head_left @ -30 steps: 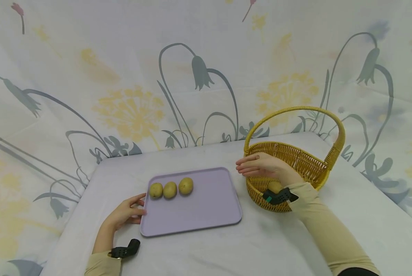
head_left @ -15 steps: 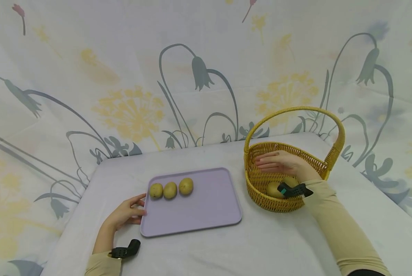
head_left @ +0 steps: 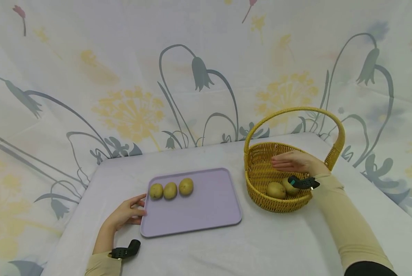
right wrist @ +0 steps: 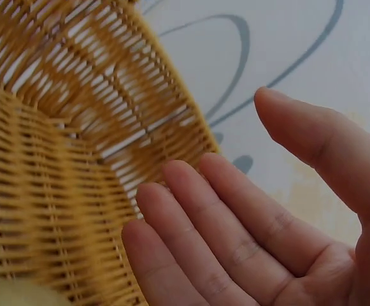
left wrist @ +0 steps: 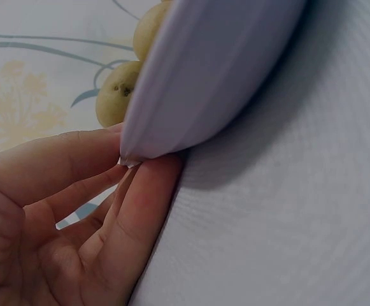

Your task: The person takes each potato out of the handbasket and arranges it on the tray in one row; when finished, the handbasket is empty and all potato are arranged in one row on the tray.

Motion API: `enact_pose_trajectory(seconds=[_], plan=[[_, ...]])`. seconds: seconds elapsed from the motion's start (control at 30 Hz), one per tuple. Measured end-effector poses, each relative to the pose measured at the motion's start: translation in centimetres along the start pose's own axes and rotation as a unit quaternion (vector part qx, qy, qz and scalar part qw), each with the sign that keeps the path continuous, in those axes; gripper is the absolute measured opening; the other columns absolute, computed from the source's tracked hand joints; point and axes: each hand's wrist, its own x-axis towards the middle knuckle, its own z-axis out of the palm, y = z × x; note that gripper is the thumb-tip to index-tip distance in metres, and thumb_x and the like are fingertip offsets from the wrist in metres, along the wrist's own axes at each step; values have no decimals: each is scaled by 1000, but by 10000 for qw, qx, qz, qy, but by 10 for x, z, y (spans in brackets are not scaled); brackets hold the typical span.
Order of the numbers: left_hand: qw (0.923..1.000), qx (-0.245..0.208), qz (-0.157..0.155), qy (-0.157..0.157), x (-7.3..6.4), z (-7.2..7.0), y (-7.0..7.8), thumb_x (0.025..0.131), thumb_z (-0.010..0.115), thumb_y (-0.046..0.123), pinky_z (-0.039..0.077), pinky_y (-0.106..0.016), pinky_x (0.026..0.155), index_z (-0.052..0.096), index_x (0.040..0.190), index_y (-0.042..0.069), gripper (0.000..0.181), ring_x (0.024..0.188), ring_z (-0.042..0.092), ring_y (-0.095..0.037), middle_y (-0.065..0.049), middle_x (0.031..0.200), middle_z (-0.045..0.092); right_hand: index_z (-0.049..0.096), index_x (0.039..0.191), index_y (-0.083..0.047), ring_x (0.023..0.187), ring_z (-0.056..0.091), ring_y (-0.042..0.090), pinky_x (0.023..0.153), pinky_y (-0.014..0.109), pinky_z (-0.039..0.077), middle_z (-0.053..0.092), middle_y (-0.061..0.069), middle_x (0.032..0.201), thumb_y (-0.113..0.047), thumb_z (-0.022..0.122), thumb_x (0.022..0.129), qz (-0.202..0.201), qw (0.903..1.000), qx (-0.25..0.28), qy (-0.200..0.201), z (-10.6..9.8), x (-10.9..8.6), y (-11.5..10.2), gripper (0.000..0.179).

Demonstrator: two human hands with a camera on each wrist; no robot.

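My left hand (head_left: 123, 213) is at the left edge of a pale purple tray (head_left: 199, 212); in the left wrist view its fingers (left wrist: 143, 210) pinch the tray's rim (left wrist: 137, 127). Three potatoes lie in a row at the tray's back left, among them a round potato (head_left: 186, 186) on the right. Above the woven basket (head_left: 261, 170) hovers my right hand (head_left: 297, 161), holding nothing, its fingers straight and its thumb spread in the right wrist view. Inside the basket, two potatoes sit side by side: a left potato (head_left: 276, 190) and a right potato (head_left: 288, 186), partly hidden by the wrist camera.
The basket's tall arched handle (head_left: 295, 109) rises over its opening, close to the right wrist. A white cloth (head_left: 199, 257) covers the table. Behind it hangs a flowered curtain (head_left: 206, 107).
My right hand has moved right, from the basket's left rim to over its inside, and more of the two potatoes there shows. The left hand and tray have stayed put.
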Motion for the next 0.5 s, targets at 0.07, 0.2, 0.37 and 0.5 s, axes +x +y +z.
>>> enact_pose_trajectory(seconds=[0.07,0.2,0.37,0.5], plan=[[10000,18,-24,10,0,0,0,81,64,3,56,-29,65,19,142,-9,77,79,57,-13,-22,119,38,63,117,-12,108,57,11,97,27,43,62,-4,114,-10,35,100,204,9998,8,51,-5,-2,1,33],[10000,23,-42,3,0,1,0,81,64,3,56,-29,65,19,142,-9,77,80,57,-13,-22,120,38,59,122,-7,108,57,11,95,27,45,61,-4,116,-11,39,99,408,9984,-325,199,-10,-7,2,31],[10000,-6,-46,-8,0,0,0,82,63,3,56,-29,66,19,143,-8,76,81,57,-14,-22,121,37,54,126,3,107,57,8,96,29,45,56,5,125,-13,44,98,914,9886,-1025,611,-13,-11,6,34],[10000,-9,-61,-8,0,0,-1,82,64,3,56,-30,66,19,143,-7,76,80,57,-14,-22,122,37,56,123,4,103,57,7,97,29,43,56,9,125,-14,47,96,1534,9782,-1165,780,-15,-9,10,34]])
